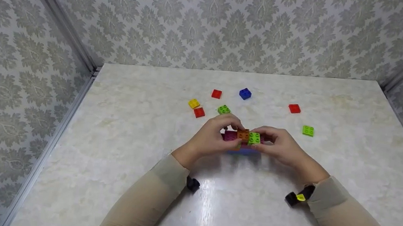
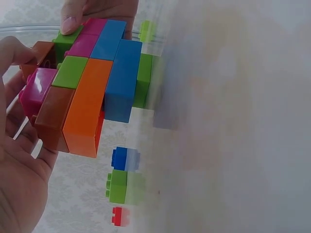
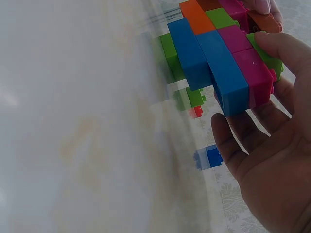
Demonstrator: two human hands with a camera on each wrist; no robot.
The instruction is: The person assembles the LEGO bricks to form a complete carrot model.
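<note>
Middle of the worktop (image 1: 129, 120): brick stack (image 1: 254, 138), several layers joined, apparently well along. Left hand (image 1: 213, 136) and right hand (image 1: 283, 147): fingers gripping it. Seven loose bricks (image 1: 245, 93) unattached, ten to three o'clock.

Marbled off-wht tabletop (image 1: 131, 102) w/ leaf-patt. walls (image 1: 233, 26) at back & sides, grey corner strips (image 1: 57, 13)

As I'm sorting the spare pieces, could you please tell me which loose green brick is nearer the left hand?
The green brick just beyond the left hand, unlike the other loose green one, which lies out past the right hand.
</note>
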